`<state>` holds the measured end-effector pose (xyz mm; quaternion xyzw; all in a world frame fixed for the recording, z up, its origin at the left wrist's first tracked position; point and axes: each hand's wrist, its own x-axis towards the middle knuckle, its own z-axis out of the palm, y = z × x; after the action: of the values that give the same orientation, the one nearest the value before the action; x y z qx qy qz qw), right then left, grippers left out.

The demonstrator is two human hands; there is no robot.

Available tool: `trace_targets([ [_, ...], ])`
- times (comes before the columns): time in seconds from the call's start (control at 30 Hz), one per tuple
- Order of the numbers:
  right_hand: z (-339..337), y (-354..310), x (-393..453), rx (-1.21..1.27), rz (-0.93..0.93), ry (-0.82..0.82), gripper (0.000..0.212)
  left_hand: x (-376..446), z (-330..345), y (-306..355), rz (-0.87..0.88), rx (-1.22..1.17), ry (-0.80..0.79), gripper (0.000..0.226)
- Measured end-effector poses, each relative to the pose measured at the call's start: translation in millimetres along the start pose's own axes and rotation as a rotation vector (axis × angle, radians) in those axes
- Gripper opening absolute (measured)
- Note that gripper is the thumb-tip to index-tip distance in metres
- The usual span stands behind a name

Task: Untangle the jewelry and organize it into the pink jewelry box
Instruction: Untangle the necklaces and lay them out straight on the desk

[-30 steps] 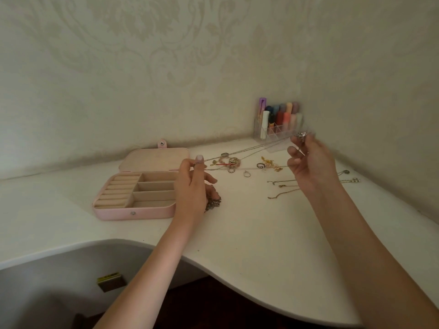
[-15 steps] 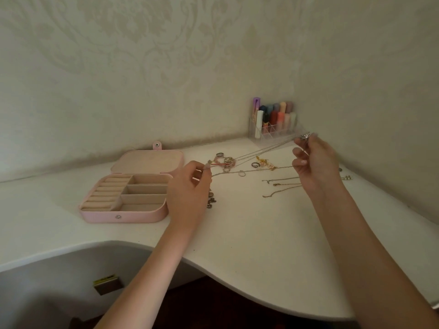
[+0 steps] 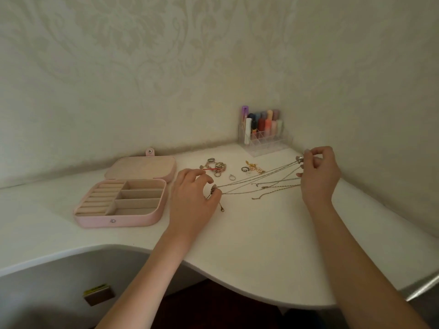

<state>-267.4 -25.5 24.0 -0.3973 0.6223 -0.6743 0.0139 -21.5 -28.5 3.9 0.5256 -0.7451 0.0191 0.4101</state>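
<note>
The pink jewelry box point(image 3: 118, 220) lies open at the left of the white desk, its compartments bare. My left hand point(image 3: 192, 198) pinches one end of thin silver chains point(image 3: 256, 179) just right of the box, a clasp dangling below its fingers. My right hand point(image 3: 318, 172) pinches the other end, with a small silver pendant point(image 3: 299, 159), near the right wall. The chains stretch low over the desk between both hands. More loose chains point(image 3: 273, 188) lie under them. A cluster of rings and a beaded bracelet point(image 3: 217, 168) sits behind my left hand.
A gold piece with a ring point(image 3: 253, 167) and a single ring point(image 3: 232, 177) lie mid-desk. A clear organizer with coloured tubes point(image 3: 263, 131) stands in the back corner. The desk's curved front edge point(image 3: 213, 279) runs below my arms. Walls close in behind and at right.
Both hands have dropped toward the desk and moved apart, drawing the chains out longer and lower. My left hand has come down from above the bracelet cluster.
</note>
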Motion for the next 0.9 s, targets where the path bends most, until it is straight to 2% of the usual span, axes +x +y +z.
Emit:
trace_targets([
  [0.1,-3.5,4.3,-2.3,-0.036,-0.005,-0.053,0.006,-1.5,-2.5,1.3,-0.047,0.017,0.032,0.036],
  [0.2,-7.6,5.3,-3.4,-0.055,-0.027,-0.05,0.009,-5.3,-4.6,2.6,0.008,0.011,0.075,0.029],
  [0.27,-9.7,6.2,-3.1,-0.068,-0.027,-0.047,0.01,-7.8,-8.9,8.3,-0.018,-0.207,0.007,0.015],
  [0.37,-14.3,12.8,0.6,-0.053,-0.012,-0.036,0.008,-10.0,-12.4,23.3,-0.288,-0.686,-0.211,0.007],
  [0.47,-26.7,24.8,7.9,-0.069,0.015,-0.019,0.006,-12.3,-11.6,40.1,-0.464,-0.945,-0.344,0.002],
  [0.6,-47.9,36.6,16.9,-0.078,0.069,-0.011,0.008,-12.7,-6.7,58.9,-0.476,-0.908,-0.466,0.012],
  [0.73,-57.1,44.5,22.8,-0.041,0.128,0.005,0.01,-7.3,-2.7,61.6,-0.492,-0.828,-0.51,0.019],
  [0.83,-56.3,48.6,25.4,-0.022,0.152,0.015,0.005,-3.6,-3.2,56.5,-0.546,-0.859,-0.523,0.024],
  [0.9,-56.3,49.3,26.7,0.017,0.169,0.034,0.012,-2.2,-3.8,52.3,-0.559,-0.844,-0.518,0.025],
])
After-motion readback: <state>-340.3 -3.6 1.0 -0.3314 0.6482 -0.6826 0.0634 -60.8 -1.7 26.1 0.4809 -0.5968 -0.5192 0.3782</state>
